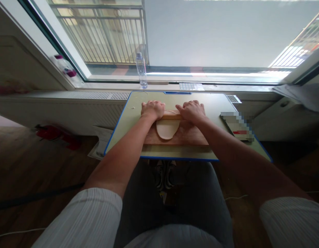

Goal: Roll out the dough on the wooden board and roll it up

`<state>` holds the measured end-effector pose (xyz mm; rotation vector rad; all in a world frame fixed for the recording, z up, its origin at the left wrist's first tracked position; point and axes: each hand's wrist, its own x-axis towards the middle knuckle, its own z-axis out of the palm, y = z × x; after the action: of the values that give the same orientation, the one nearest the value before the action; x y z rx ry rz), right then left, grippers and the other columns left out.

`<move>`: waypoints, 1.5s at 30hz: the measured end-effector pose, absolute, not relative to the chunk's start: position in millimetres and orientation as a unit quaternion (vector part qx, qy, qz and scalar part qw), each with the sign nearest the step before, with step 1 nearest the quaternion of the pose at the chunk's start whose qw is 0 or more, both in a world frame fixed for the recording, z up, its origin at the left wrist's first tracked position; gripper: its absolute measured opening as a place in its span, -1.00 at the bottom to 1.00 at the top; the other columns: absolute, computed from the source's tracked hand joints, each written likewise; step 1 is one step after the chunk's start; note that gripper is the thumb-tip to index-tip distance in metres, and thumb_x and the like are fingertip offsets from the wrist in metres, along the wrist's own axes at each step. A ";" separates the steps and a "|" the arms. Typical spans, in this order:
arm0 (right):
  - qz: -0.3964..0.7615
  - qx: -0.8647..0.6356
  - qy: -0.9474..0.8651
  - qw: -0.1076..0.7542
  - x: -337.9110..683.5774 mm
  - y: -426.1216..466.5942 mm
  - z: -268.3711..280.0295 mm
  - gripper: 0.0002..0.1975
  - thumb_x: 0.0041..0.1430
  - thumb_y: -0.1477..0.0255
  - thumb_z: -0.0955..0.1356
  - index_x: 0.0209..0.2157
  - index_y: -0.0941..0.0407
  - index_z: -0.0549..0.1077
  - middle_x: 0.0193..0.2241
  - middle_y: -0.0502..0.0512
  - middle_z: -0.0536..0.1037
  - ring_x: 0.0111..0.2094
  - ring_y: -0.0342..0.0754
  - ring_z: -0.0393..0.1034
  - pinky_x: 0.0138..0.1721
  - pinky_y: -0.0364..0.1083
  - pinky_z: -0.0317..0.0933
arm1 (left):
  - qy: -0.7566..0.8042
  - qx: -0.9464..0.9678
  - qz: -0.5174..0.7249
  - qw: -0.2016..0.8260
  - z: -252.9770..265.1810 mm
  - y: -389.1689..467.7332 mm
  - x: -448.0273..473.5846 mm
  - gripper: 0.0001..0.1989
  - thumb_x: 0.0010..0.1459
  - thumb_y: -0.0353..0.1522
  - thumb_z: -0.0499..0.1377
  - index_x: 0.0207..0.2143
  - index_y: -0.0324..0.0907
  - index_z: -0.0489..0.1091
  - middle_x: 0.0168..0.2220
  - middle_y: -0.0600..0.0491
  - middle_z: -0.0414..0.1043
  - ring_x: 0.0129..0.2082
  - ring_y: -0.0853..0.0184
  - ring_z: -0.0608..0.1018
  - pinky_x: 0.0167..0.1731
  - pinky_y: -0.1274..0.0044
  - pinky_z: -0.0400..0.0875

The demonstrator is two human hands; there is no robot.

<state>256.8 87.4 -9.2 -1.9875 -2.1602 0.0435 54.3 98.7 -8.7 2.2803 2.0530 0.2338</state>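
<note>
A wooden rolling pin lies across a flattened sheet of pale dough. My left hand is closed over the pin's left end, and my right hand is closed over its right end. Most of the dough shows on the near side of the pin, with a thin rim visible beyond it. Under the dough is a brown wooden board, set on a small pale table with a blue edge. Both palms hide the ends of the pin.
A blurred-out flat item lies at the table's right side. Small white crumbs are at the far left. A clear bottle stands on the windowsill beyond, with another bottle further left. A red fire extinguisher is on the floor.
</note>
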 end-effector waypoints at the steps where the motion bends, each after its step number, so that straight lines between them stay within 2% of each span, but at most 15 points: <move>1: 0.015 -0.673 -0.733 0.101 256.6 90.8 -8.8 -0.31 0.47 -0.04 0.13 -0.01 0.15 0.69 0.12 0.40 0.63 0.24 0.36 0.33 0.26 0.34 0.19 | 0.668 0.740 0.076 0.034 -7.8 101.6 54.7 -0.39 0.46 -0.15 -0.19 0.11 -0.08 0.62 0.20 -0.20 0.61 0.20 -0.05 0.56 0.25 0.03 0.31; 5: 0.019 -0.676 -0.731 0.089 255.5 104.0 -6.4 -0.30 0.48 -0.01 0.13 -0.06 0.20 0.70 0.05 0.44 0.66 0.21 0.37 0.35 0.24 0.30 0.23 | 0.681 0.726 0.087 0.036 -4.7 113.5 56.9 -0.40 0.45 -0.17 -0.17 0.06 -0.15 0.64 0.11 -0.26 0.65 0.14 -0.06 0.62 0.23 0.06 0.33; 10: 0.031 -0.688 -0.719 0.087 254.0 118.0 -4.8 -0.31 0.50 -0.01 0.15 0.02 0.25 0.66 0.05 0.50 0.64 0.22 0.40 0.39 0.24 0.27 0.26 | 0.701 0.705 0.107 0.022 -3.3 127.3 59.0 -0.39 0.46 -0.18 -0.16 0.06 -0.23 0.63 0.07 -0.30 0.66 0.13 -0.04 0.63 0.24 0.14 0.36; 15: 0.036 -0.700 -0.707 0.091 252.9 130.1 -4.6 -0.40 0.48 -0.01 0.25 -0.02 0.21 0.67 -0.01 0.46 0.66 0.13 0.37 0.48 0.17 0.22 0.32 | 0.708 0.697 0.109 0.033 -3.9 142.8 59.0 -0.41 0.46 -0.16 -0.14 0.09 -0.25 0.61 0.08 -0.30 0.65 0.16 -0.04 0.62 0.24 0.19 0.38; 23: 0.019 -0.693 -0.712 0.110 255.4 147.9 -5.3 -0.50 0.45 0.05 0.32 -0.14 0.20 0.67 -0.08 0.45 0.66 0.09 0.37 0.49 0.15 0.25 0.31 | 0.704 0.700 0.117 0.028 -1.7 165.2 62.9 -0.39 0.47 -0.17 -0.18 0.19 -0.30 0.51 0.15 -0.34 0.58 0.26 -0.08 0.53 0.34 0.11 0.22; 32: 0.006 -0.681 -0.722 0.121 262.6 172.3 -17.4 -0.34 0.46 -0.11 0.28 -0.09 0.22 0.66 -0.10 0.47 0.65 0.06 0.35 0.46 0.10 0.27 0.31 | 0.707 0.694 0.133 0.038 -5.4 184.5 62.9 -0.38 0.46 -0.17 -0.20 0.27 -0.26 0.43 0.17 -0.30 0.55 0.28 -0.08 0.50 0.37 0.07 0.13; 39: -0.002 -0.686 -0.718 0.117 261.7 174.6 -16.3 -0.32 0.47 -0.11 0.26 -0.05 0.22 0.67 -0.06 0.47 0.65 0.05 0.34 0.47 0.10 0.25 0.32 | 0.714 0.684 0.145 0.038 -6.0 186.4 63.2 -0.37 0.47 -0.13 -0.19 0.28 -0.26 0.42 0.15 -0.30 0.57 0.29 -0.08 0.48 0.37 0.09 0.12; 45: -0.009 -0.691 -0.714 0.114 257.3 161.2 -11.3 -0.30 0.49 -0.10 0.23 -0.04 0.25 0.68 -0.05 0.49 0.67 0.04 0.36 0.52 0.10 0.24 0.34 | 0.709 0.692 0.131 0.019 -3.4 174.3 63.5 -0.38 0.48 -0.17 -0.23 0.18 -0.28 0.50 0.14 -0.32 0.57 0.25 -0.07 0.52 0.35 0.08 0.13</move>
<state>257.3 161.2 -11.3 -2.0265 -2.0938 -0.0251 63.5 174.3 -3.4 2.1484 2.2015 0.4080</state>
